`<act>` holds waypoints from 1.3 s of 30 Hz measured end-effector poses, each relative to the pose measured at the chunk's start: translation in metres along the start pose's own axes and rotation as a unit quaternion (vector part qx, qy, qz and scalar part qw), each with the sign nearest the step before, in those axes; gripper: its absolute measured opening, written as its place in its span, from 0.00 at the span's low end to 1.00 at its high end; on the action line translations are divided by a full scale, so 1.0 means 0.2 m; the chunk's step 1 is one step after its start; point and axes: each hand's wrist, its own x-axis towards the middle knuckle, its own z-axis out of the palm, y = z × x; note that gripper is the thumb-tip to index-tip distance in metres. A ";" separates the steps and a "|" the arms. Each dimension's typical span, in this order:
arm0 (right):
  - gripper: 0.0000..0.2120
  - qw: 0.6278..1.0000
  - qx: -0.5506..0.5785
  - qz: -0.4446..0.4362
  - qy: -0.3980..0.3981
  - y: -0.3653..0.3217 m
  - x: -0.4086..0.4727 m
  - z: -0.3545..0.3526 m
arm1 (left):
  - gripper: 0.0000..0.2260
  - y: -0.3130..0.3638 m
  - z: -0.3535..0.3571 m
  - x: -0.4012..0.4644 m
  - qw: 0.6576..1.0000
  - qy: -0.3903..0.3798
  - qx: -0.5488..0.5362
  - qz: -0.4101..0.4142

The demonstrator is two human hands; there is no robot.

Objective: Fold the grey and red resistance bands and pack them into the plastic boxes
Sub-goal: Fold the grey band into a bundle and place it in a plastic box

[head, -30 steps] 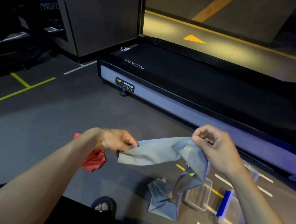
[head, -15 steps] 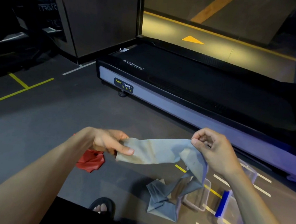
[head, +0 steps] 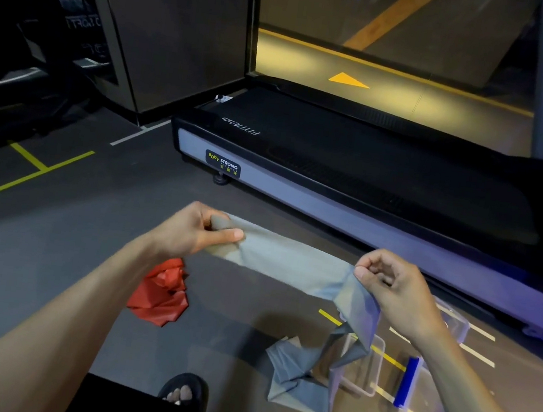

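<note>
Hands (head: 197, 234) apart, pinching grey band (head: 290, 260).

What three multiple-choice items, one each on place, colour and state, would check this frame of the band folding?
1. Where does the crumpled red resistance band lie?
A. in a box
B. on the floor below the left hand
C. on the treadmill

2. What colour is the clip on the clear plastic box lid?
A. blue
B. yellow
C. green

3. How is the grey resistance band held?
A. one hand only
B. lying untouched
C. pinched by both hands, tail trailing to the floor

Key: B, it lies on dark flooring; A, a blue clip shows; C, the right hand pinches it too.
</note>
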 end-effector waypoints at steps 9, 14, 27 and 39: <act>0.07 0.995 0.099 -0.007 0.026 0.01 -0.02 0.02 | 0.13 0.13 -0.04 0.01 0.992 0.111 -0.039 0.051; 0.06 0.993 0.110 -0.017 0.031 0.03 -0.02 0.04 | 0.16 0.17 -0.05 0.00 0.990 0.120 -0.015 0.068; 0.06 0.985 0.160 -0.054 -0.042 0.02 -0.04 0.12 | 0.07 0.33 -0.11 -0.01 0.976 0.164 0.007 0.145; 0.02 0.980 0.145 -0.064 -0.119 -0.10 -0.06 0.31 | 0.08 0.65 -0.01 -0.03 0.922 -0.034 0.338 0.185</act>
